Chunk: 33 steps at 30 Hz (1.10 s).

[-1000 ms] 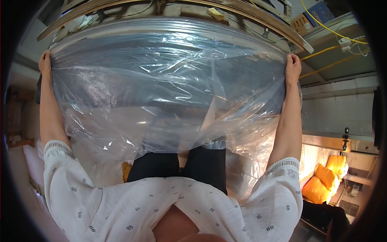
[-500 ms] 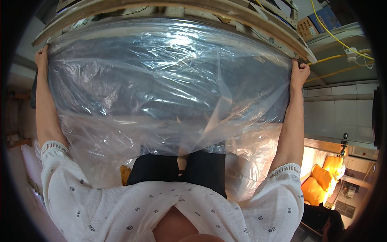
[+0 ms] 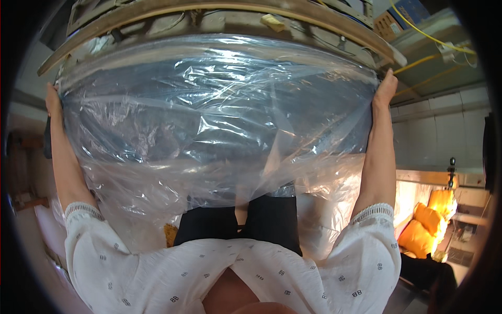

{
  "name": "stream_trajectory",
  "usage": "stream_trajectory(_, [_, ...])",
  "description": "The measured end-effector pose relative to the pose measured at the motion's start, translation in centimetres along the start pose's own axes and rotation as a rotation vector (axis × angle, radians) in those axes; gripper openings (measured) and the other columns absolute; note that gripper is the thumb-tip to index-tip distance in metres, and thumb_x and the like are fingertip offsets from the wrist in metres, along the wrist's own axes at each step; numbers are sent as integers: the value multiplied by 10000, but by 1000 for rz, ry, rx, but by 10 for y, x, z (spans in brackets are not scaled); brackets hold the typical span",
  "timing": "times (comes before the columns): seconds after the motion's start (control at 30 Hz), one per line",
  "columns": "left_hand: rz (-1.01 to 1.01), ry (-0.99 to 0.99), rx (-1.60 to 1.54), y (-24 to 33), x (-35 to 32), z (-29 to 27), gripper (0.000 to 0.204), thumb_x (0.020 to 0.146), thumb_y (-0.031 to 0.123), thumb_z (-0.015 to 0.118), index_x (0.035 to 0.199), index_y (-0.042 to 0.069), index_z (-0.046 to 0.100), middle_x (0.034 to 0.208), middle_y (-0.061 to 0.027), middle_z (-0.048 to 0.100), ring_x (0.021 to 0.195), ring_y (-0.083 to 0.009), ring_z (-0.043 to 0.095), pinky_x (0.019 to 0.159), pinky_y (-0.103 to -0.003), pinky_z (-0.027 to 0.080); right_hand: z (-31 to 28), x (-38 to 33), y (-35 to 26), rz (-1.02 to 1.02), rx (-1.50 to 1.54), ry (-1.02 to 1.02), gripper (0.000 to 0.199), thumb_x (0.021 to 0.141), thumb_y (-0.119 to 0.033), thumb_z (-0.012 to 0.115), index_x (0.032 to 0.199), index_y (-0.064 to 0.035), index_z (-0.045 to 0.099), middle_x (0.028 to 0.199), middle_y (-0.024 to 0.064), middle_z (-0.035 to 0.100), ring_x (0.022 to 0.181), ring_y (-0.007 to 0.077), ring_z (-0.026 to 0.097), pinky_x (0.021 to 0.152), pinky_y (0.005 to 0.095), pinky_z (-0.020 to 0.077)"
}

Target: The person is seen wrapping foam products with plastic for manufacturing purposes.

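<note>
A wide clear plastic sheet (image 3: pixel 209 125) spreads between my arms, wrinkled and shiny, with a dark layer showing through its upper part. Its lower folds hang over my thighs. At the far left corner my left hand (image 3: pixel 53 99) is closed on the sheet's edge, the fingers partly hidden behind it. My right hand (image 3: pixel 386 90) grips the opposite corner at the far right, thumb uppermost. The sheet's far edge is stretched fairly straight between both hands. Beyond it a long wooden bar (image 3: pixel 219 8) curves across the view.
A ledge (image 3: pixel 230 23) under the bar carries a small yellowish piece (image 3: pixel 273 22) and thin cables. To the far right are cardboard boxes (image 3: pixel 388 26), a yellow cord (image 3: pixel 413 26) and a pale panelled surface (image 3: pixel 439 118). Bright orange bundles (image 3: pixel 421 233) lie at the lower right.
Both hands have come slightly toward me, drawing the sheet's far edge away from the wooden bar. More of the ledge and the yellowish piece now shows between them.
</note>
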<state>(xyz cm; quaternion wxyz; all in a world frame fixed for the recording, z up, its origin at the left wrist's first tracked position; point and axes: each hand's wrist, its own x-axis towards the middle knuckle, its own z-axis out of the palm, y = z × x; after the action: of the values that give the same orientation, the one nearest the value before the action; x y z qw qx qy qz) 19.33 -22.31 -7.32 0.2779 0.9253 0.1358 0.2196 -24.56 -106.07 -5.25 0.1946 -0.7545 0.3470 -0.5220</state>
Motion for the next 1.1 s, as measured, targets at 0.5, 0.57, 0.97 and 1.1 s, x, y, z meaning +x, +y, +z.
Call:
stream_trajectory(0.5, [678, 75, 448, -15, -9, -143, 369, 819, 179, 520, 1160, 48, 571, 1137, -160, 593, 1061, -300, 558, 913, -372, 418, -116, -97, -52, 737, 1079, -462, 199, 915, -248, 521, 846, -63, 541, 832, 39, 537, 786, 132, 504, 737, 253, 430])
stream_trajectory(0.57, [753, -447, 108, 119, -116, -81, 334, 895, 266, 517, 1129, 36, 579, 1092, -141, 613, 1029, -251, 573, 901, -324, 419, -117, -104, -56, 486, 877, -539, 220, 924, -263, 502, 876, -54, 553, 843, 32, 538, 810, 114, 503, 758, 233, 419])
stream_trajectory(0.97, [845, -866, -666, 284, -408, -15, 218, 800, 189, 669, 895, 40, 541, 764, -1, 528, 706, -103, 501, 638, -256, 398, -121, -119, -45, -562, -356, -609, 466, 919, -377, 415, 1270, -74, 462, 1343, 121, 426, 1267, 299, 360, 1025, 470, 270])
stream_trajectory(1.1, [724, -982, -476, 242, -382, -58, 243, 768, 190, 698, 934, 55, 581, 744, 48, 506, 699, -50, 465, 633, -195, 377, -125, -142, -65, -640, -448, -716, 550, 922, -446, 373, 1362, -117, 360, 1434, 86, 313, 1334, 268, 259, 1063, 514, 185])
